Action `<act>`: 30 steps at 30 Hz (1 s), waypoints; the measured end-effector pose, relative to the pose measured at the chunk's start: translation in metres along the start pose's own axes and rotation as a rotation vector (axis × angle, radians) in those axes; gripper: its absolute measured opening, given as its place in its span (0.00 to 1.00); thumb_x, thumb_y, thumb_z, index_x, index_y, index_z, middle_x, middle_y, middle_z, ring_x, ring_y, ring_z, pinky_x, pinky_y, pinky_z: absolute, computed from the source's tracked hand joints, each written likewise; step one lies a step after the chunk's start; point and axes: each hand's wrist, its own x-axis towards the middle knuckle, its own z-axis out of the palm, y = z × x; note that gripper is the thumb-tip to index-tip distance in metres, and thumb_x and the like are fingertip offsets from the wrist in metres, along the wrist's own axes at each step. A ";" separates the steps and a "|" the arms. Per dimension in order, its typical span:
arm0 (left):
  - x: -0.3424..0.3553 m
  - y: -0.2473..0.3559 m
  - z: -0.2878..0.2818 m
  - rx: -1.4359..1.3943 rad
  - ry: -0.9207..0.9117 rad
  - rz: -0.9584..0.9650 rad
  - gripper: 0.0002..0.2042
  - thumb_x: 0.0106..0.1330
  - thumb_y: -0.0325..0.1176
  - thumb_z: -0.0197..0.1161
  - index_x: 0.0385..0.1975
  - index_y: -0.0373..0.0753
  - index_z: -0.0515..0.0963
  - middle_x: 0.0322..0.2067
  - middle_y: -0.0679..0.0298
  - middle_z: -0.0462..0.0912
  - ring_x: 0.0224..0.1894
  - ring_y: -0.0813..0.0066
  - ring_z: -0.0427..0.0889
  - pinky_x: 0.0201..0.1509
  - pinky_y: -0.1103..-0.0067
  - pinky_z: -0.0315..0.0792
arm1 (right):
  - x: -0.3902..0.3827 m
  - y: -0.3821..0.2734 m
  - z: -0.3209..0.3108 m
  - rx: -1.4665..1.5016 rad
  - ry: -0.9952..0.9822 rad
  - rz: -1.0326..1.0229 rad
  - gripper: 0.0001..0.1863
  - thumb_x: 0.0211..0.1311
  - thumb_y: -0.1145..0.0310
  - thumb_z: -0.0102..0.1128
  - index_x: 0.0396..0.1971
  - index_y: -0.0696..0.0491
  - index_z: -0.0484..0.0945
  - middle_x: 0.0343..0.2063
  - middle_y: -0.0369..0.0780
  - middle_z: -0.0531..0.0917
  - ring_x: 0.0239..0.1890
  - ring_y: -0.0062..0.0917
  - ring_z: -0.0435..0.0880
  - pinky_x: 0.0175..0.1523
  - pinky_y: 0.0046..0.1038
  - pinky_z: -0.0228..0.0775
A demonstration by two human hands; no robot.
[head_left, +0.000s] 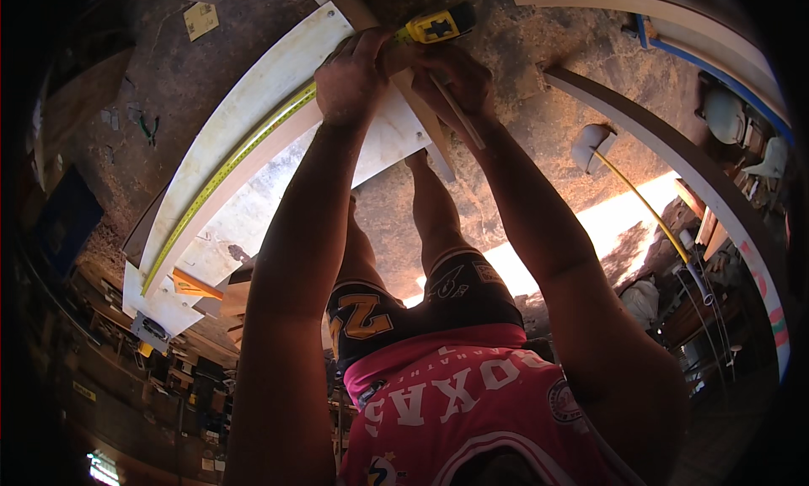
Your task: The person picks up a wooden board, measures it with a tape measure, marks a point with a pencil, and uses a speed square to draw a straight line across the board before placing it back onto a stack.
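A yellow tape measure [436, 24] with a black panel lies just beyond my two hands. Its yellow blade [226, 168] runs out to the lower left along a long wooden board [282, 132]. My left hand [354, 75] is closed over the blade and the board's far end, close to the case. My right hand [455, 80], fingers curled, holds a thin pale stick that looks like a pencil [458, 111], pointing back toward me. Its fingertips are in shadow, near the case and a narrow wooden piece [425, 120].
Beneath the board lies a pale, stained panel [244, 90]. A small orange triangular piece [198, 285] sits at its near end. At right are a curved-looking wooden plank [645, 120], a yellow-handled tool [645, 204] and blue-edged boards [716, 73]. Pliers [149, 129] rest on the floor.
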 end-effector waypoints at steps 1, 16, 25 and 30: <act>0.000 0.000 0.000 0.003 -0.007 -0.008 0.07 0.62 0.32 0.63 0.38 0.52 0.80 0.32 0.66 0.85 0.34 0.64 0.85 0.35 0.71 0.79 | 0.002 -0.001 -0.002 0.021 0.030 -0.048 0.13 0.43 0.80 0.69 0.31 0.53 0.79 0.33 0.41 0.84 0.36 0.33 0.86 0.40 0.29 0.80; 0.003 0.008 -0.003 -0.044 -0.028 -0.057 0.05 0.63 0.32 0.61 0.37 0.51 0.80 0.32 0.65 0.85 0.35 0.63 0.85 0.37 0.69 0.79 | 0.100 0.007 -0.062 0.092 -0.756 0.200 0.22 0.56 0.59 0.70 0.48 0.50 0.75 0.41 0.38 0.81 0.43 0.25 0.81 0.48 0.27 0.73; -0.048 -0.036 -0.105 0.014 -0.042 -0.003 0.13 0.61 0.33 0.64 0.46 0.46 0.77 0.34 0.59 0.83 0.38 0.55 0.82 0.41 0.65 0.76 | 0.130 -0.043 -0.045 0.037 -1.034 0.417 0.17 0.55 0.63 0.69 0.42 0.51 0.76 0.33 0.35 0.81 0.39 0.17 0.79 0.42 0.25 0.73; -0.165 -0.130 -0.241 0.293 -0.234 -0.044 0.14 0.56 0.30 0.65 0.42 0.43 0.77 0.33 0.61 0.83 0.34 0.60 0.81 0.38 0.69 0.74 | 0.086 -0.087 -0.035 0.220 -1.221 0.618 0.19 0.57 0.59 0.69 0.42 0.56 0.78 0.33 0.38 0.82 0.36 0.18 0.80 0.41 0.23 0.75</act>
